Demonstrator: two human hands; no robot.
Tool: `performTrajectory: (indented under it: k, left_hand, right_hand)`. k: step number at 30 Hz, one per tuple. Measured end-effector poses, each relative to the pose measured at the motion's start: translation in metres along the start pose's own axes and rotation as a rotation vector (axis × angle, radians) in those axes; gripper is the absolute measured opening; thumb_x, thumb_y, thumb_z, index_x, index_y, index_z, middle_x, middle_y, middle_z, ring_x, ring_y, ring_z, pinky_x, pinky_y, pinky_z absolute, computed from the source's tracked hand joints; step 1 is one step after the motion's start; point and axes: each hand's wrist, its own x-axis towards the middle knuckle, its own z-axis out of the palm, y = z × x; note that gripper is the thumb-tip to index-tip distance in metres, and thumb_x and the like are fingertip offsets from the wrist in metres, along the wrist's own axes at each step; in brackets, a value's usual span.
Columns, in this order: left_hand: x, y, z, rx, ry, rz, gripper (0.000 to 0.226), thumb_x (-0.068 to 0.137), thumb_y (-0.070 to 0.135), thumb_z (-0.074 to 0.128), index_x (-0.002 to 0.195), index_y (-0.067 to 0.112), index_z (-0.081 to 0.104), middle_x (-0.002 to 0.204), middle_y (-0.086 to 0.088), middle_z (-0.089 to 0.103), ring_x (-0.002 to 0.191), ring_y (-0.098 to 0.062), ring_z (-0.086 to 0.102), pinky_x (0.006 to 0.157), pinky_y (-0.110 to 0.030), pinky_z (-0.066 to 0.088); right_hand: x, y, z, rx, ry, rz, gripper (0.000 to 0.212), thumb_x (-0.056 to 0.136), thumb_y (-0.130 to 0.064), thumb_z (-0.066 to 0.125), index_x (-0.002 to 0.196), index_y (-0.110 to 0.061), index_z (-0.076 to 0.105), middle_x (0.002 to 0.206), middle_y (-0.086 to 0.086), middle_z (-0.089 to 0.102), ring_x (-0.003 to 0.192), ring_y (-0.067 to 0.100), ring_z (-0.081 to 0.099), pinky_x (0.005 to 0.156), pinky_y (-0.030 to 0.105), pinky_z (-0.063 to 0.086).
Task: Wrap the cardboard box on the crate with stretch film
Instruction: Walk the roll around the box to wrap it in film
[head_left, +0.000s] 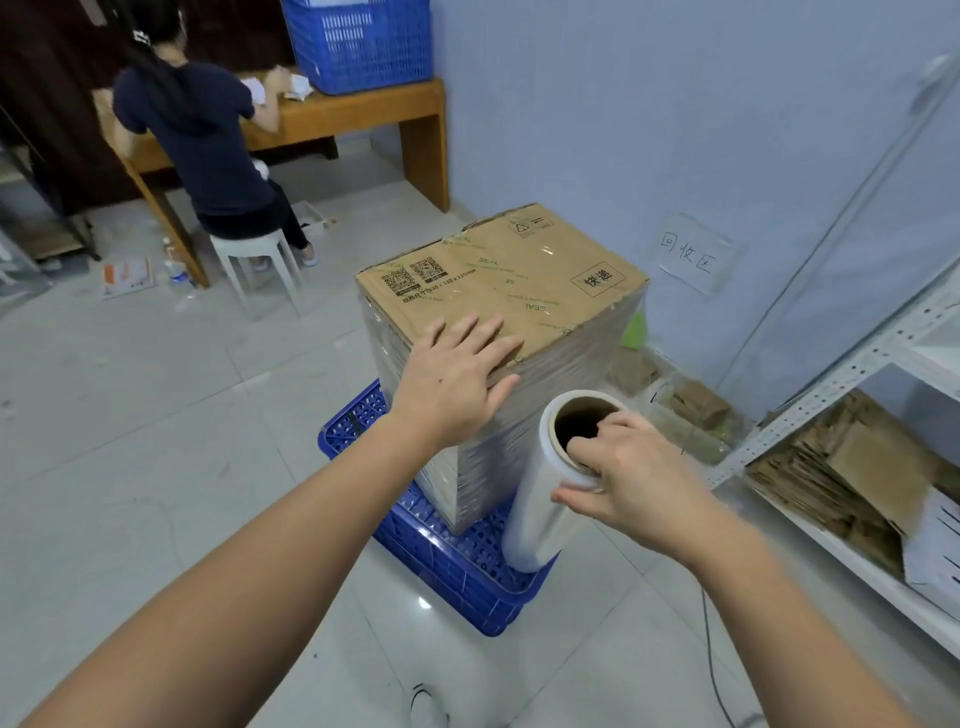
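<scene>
Upright on the blue crate (457, 571), the stretch film roll (550, 493) is standing just right of the cardboard box (498, 280). Nearer it, the right hand (628, 467) is gripping its top rim, fingers curled into the core, while the left hand (457, 384) is pressing flat, fingers spread, on the box's near top edge.

Head view, steep downward, close over box (498, 275); edges perhaps distorted.

Film-wrapped cardboard box (498, 280) upright on blue crate (457, 566)
</scene>
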Motion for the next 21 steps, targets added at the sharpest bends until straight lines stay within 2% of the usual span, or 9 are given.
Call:
performTrajectory:
  k: [3, 5, 7, 9, 11, 13, 16, 19, 21]
  left_hand:
    - [-0.002, 0.0, -0.001, 0.003, 0.018, -0.006, 0.054, 0.102, 0.06, 0.032, 0.149, 0.038, 0.049, 0.159, 0.004, 0.045, 0.149, -0.023, 0.037, 0.122, -0.049, 0.024]
    - [-0.004, 0.0, -0.003, -0.001, 0.019, -0.004, 0.055, 0.101, 0.06, 0.031, 0.149, 0.038, 0.049, 0.159, 0.005, 0.045, 0.149, -0.022, 0.037, 0.122, -0.049, 0.024]
    - [-0.006, -0.002, -0.006, -0.007, -0.007, -0.009, 0.054, 0.102, 0.061, 0.033, 0.151, 0.04, 0.045, 0.162, 0.006, 0.041, 0.151, -0.021, 0.033, 0.123, -0.048, 0.02]
    - [-0.006, -0.006, -0.01, -0.012, -0.047, -0.012, 0.055, 0.103, 0.063, 0.033, 0.154, 0.042, 0.038, 0.166, 0.008, 0.033, 0.154, -0.019, 0.026, 0.125, -0.047, 0.015]
    - [-0.005, -0.01, -0.015, -0.037, -0.096, 0.01, 0.059, 0.101, 0.064, 0.035, 0.157, 0.043, 0.031, 0.169, 0.008, 0.025, 0.156, -0.019, 0.019, 0.126, -0.047, 0.01]
    - [-0.002, -0.021, -0.02, -0.067, -0.17, 0.109, 0.071, 0.096, 0.066, 0.04, 0.16, 0.041, 0.023, 0.171, 0.005, 0.017, 0.158, -0.02, 0.014, 0.128, -0.046, 0.007]
    - [0.012, -0.044, -0.034, -0.09, -0.306, 0.337, 0.092, 0.088, 0.079, 0.046, 0.164, 0.037, 0.014, 0.172, 0.001, 0.01, 0.158, -0.021, 0.009, 0.129, -0.045, 0.008]
    - [0.031, -0.065, -0.043, -0.021, -0.336, 0.511, 0.112, 0.074, 0.093, 0.053, 0.162, 0.034, 0.018, 0.169, -0.002, 0.02, 0.153, -0.024, 0.023, 0.125, -0.042, 0.022]
    - [0.039, -0.073, -0.041, -0.019, -0.315, 0.575, 0.119, 0.066, 0.098, 0.055, 0.16, 0.034, 0.022, 0.165, -0.003, 0.025, 0.149, -0.025, 0.029, 0.122, -0.042, 0.028]
  right_hand:
    - [-0.002, -0.023, -0.001, -0.107, -0.063, 0.125, 0.038, 0.084, -0.051, 0.061, 0.075, -0.025, 0.036, 0.06, -0.011, 0.034, 0.072, 0.019, 0.046, 0.069, 0.031, 0.04]
    - [0.002, -0.039, -0.002, -0.154, 0.001, 0.174, 0.042, 0.084, -0.061, 0.057, 0.079, -0.025, 0.037, 0.06, -0.01, 0.037, 0.071, 0.02, 0.049, 0.064, 0.03, 0.031]
    - [0.007, -0.047, -0.001, -0.17, -0.001, 0.232, 0.047, 0.085, -0.07, 0.052, 0.085, -0.025, 0.04, 0.06, -0.008, 0.038, 0.07, 0.021, 0.051, 0.066, 0.03, 0.026]
    - [0.008, -0.051, 0.001, -0.177, -0.003, 0.261, 0.044, 0.086, -0.067, 0.054, 0.086, -0.024, 0.045, 0.059, -0.006, 0.039, 0.068, 0.023, 0.053, 0.066, 0.029, 0.025]
    - [0.006, -0.053, -0.001, -0.166, -0.003, 0.306, 0.04, 0.087, -0.057, 0.061, 0.08, -0.023, 0.04, 0.058, -0.007, 0.036, 0.064, 0.022, 0.047, 0.064, 0.03, 0.026]
    - [0.002, -0.059, -0.004, -0.093, -0.061, 0.391, 0.032, 0.093, -0.048, 0.056, 0.085, -0.025, 0.034, 0.066, -0.007, 0.039, 0.071, 0.02, 0.042, 0.063, 0.03, 0.028]
    - [-0.003, -0.069, -0.002, -0.014, -0.084, 0.516, 0.023, 0.093, -0.044, 0.045, 0.09, -0.025, 0.032, 0.069, -0.004, 0.048, 0.079, 0.02, 0.045, 0.067, 0.032, 0.033]
    - [0.003, -0.08, 0.009, -0.102, -0.024, 0.639, 0.044, 0.086, -0.067, 0.044, 0.079, -0.024, 0.038, 0.056, -0.007, 0.044, 0.068, 0.02, 0.044, 0.075, 0.035, 0.042]
    - [0.011, -0.083, 0.019, -0.177, 0.045, 0.72, 0.06, 0.082, -0.082, 0.036, 0.067, -0.024, 0.034, 0.05, -0.008, 0.038, 0.063, 0.019, 0.039, 0.067, 0.036, 0.043]
